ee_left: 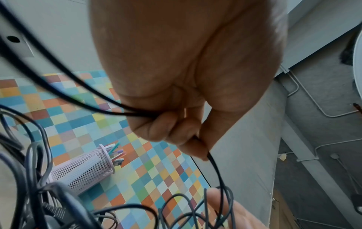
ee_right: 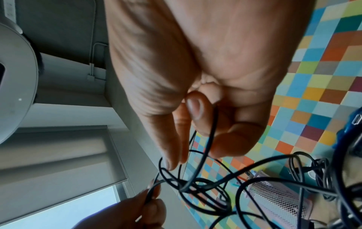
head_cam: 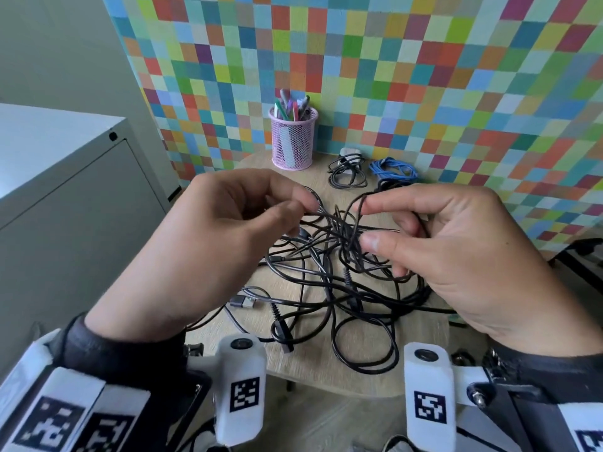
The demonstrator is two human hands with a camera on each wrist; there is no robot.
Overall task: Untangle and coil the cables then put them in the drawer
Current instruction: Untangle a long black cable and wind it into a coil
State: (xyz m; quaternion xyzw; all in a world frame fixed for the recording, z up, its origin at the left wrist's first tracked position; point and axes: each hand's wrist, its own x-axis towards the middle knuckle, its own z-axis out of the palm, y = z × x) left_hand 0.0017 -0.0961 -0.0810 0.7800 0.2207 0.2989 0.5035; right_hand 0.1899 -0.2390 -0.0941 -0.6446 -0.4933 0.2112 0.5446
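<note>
A tangle of black cables (head_cam: pixel 339 282) lies on the small wooden table (head_cam: pixel 352 363), partly lifted between both hands. My left hand (head_cam: pixel 303 207) pinches black strands at the knot's left side; the left wrist view shows the left hand (ee_left: pixel 197 148) with a strand held between thumb and fingertips. My right hand (head_cam: pixel 365 220) holds a loop of black cable over the knot, and the right wrist view shows a strand running through the curled fingers (ee_right: pixel 195 108) of the right hand (ee_right: pixel 195 155). A USB plug (head_cam: pixel 243 301) lies at the tangle's left edge.
A pink mesh pen holder (head_cam: pixel 293 138) stands at the table's back. Beside it lie a coiled black cable with a white charger (head_cam: pixel 347 171) and a coiled blue cable (head_cam: pixel 393 168). A grey cabinet (head_cam: pixel 65 177) stands left. The checkered wall (head_cam: pixel 424 76) rises behind.
</note>
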